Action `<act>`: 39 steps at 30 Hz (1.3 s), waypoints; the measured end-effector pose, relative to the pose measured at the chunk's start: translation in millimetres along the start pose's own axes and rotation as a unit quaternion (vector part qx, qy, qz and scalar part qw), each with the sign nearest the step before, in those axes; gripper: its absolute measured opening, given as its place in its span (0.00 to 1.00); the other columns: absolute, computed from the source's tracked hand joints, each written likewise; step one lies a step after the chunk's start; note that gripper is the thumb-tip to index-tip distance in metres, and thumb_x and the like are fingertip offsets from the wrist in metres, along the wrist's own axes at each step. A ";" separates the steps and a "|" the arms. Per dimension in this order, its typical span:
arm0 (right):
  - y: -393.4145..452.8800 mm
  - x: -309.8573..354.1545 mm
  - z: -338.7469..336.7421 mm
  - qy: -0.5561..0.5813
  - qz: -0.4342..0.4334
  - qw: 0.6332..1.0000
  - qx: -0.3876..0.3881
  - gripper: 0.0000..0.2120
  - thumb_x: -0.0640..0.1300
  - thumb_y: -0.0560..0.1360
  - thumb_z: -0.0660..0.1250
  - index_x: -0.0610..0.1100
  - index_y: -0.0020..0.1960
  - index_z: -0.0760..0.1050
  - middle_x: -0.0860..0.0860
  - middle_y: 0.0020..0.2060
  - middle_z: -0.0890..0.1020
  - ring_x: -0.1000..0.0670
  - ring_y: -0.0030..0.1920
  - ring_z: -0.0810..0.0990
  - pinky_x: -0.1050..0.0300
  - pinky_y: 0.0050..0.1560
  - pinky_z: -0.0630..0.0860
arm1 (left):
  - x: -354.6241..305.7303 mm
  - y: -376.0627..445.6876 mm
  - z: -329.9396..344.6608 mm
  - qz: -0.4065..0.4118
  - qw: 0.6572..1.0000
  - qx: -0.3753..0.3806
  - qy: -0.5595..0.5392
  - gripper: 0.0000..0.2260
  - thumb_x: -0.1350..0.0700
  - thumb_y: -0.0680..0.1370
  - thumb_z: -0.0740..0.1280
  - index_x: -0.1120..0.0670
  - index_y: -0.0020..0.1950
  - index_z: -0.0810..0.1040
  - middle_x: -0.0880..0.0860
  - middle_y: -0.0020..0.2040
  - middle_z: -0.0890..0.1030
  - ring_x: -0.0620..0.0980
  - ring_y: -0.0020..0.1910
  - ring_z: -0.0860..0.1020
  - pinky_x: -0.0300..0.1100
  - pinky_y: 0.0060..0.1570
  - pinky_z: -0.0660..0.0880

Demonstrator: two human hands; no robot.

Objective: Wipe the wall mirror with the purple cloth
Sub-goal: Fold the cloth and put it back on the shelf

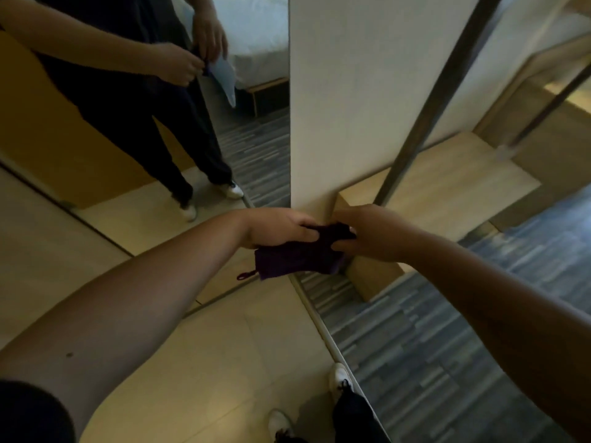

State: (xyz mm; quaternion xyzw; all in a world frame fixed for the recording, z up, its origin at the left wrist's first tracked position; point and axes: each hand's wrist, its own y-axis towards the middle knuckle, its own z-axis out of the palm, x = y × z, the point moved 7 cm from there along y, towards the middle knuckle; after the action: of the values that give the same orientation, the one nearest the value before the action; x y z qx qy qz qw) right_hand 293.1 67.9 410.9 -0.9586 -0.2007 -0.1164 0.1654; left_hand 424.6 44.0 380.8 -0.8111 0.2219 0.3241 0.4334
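I hold the purple cloth (294,257) in front of me with both hands. My left hand (275,227) grips its upper left part. My right hand (371,233) pinches its upper right edge. The cloth is bunched at the top and hangs down below my fingers, and a small loop dangles at its lower left corner. The wall mirror (96,123) fills the upper left of the view and reaches down to the floor. It reflects my legs, shoes and both hands holding the cloth. The cloth is apart from the glass.
A white wall edge (351,91) stands right of the mirror, with a low wooden bench (431,193) and a slanted metal post (447,91) beyond it. Beige tile (224,346) lies under my shoes (340,377); grey striped carpet (431,346) covers the floor at right.
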 end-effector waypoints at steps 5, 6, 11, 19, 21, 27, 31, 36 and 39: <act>-59.1 -31.0 -11.3 0.051 0.050 0.997 0.040 0.10 0.51 0.79 0.65 0.47 0.56 0.79 0.50 0.44 0.82 0.51 0.43 0.79 0.55 0.46 0.76 | -45.6 1.2 43.3 0.043 0.995 0.090 0.015 0.18 0.46 0.77 0.72 0.46 0.64 0.72 0.47 0.54 0.81 0.42 0.48 0.82 0.37 0.45 0.79; -70.1 -39.0 -11.5 0.058 0.062 0.995 0.059 0.11 0.51 0.79 0.64 0.47 0.56 0.79 0.50 0.45 0.82 0.52 0.44 0.79 0.55 0.48 0.75 | -54.1 4.5 51.9 0.048 0.994 0.089 0.048 0.18 0.48 0.76 0.73 0.45 0.63 0.72 0.46 0.53 0.80 0.42 0.47 0.82 0.38 0.45 0.80; -116.1 -85.7 -14.5 0.087 0.091 0.987 0.104 0.09 0.50 0.80 0.63 0.46 0.55 0.77 0.50 0.48 0.80 0.51 0.49 0.78 0.56 0.53 0.74 | -106.1 38.3 78.4 0.125 0.947 0.023 0.296 0.09 0.51 0.81 0.64 0.47 0.61 0.73 0.47 0.51 0.78 0.44 0.47 0.78 0.44 0.48 0.77; -142.0 -203.3 -19.9 0.064 0.098 0.988 0.099 0.26 0.55 0.75 0.70 0.53 0.69 0.65 0.56 0.57 0.78 0.53 0.54 0.78 0.56 0.57 0.76 | -177.1 146.3 94.9 0.122 0.944 -0.005 0.305 0.07 0.47 0.83 0.60 0.47 0.58 0.74 0.47 0.48 0.79 0.45 0.46 0.77 0.48 0.48 0.76; -134.5 -244.5 -16.9 0.019 0.077 0.990 0.118 0.18 0.55 0.76 0.68 0.53 0.63 0.68 0.55 0.51 0.80 0.51 0.50 0.79 0.53 0.54 0.78 | -192.7 181.8 98.4 0.115 0.943 0.002 0.312 0.07 0.47 0.83 0.61 0.48 0.57 0.74 0.46 0.48 0.78 0.44 0.45 0.77 0.45 0.47 0.75; -118.5 -367.3 -12.5 0.025 0.046 0.979 0.198 0.10 0.53 0.79 0.64 0.51 0.57 0.76 0.53 0.46 0.81 0.52 0.46 0.79 0.54 0.51 0.78 | -222.1 274.5 116.6 0.076 0.941 0.023 0.328 0.10 0.47 0.81 0.65 0.48 0.60 0.73 0.47 0.51 0.79 0.46 0.48 0.78 0.46 0.47 0.77; -98.5 -422.5 25.4 0.030 0.031 0.972 0.229 0.10 0.51 0.79 0.63 0.50 0.57 0.79 0.52 0.50 0.78 0.50 0.49 0.78 0.51 0.54 0.77 | -201.2 327.2 136.0 0.057 0.948 0.007 0.312 0.10 0.49 0.81 0.65 0.49 0.61 0.73 0.49 0.52 0.81 0.49 0.49 0.79 0.49 0.47 0.77; -62.3 -471.2 90.8 0.076 0.048 0.964 0.250 0.11 0.46 0.80 0.62 0.50 0.61 0.77 0.53 0.52 0.80 0.50 0.51 0.78 0.51 0.56 0.76 | -129.9 387.6 153.0 0.004 0.961 0.003 0.276 0.07 0.50 0.81 0.64 0.46 0.58 0.74 0.48 0.50 0.81 0.48 0.48 0.79 0.49 0.46 0.78; -35.0 -496.3 131.9 0.089 0.067 0.962 0.250 0.10 0.46 0.80 0.63 0.50 0.60 0.76 0.52 0.50 0.81 0.50 0.49 0.79 0.49 0.54 0.78 | -91.6 424.3 158.1 -0.013 0.967 -0.006 0.255 0.07 0.51 0.81 0.63 0.47 0.59 0.74 0.49 0.51 0.81 0.50 0.49 0.79 0.49 0.47 0.78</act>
State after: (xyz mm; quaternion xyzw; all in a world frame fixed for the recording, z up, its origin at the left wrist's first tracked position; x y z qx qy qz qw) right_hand -143.9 -25.6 155.5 -0.8837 -0.1427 -0.1360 0.4245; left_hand 36.6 -38.0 143.9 -0.8725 0.3121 0.1026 0.3617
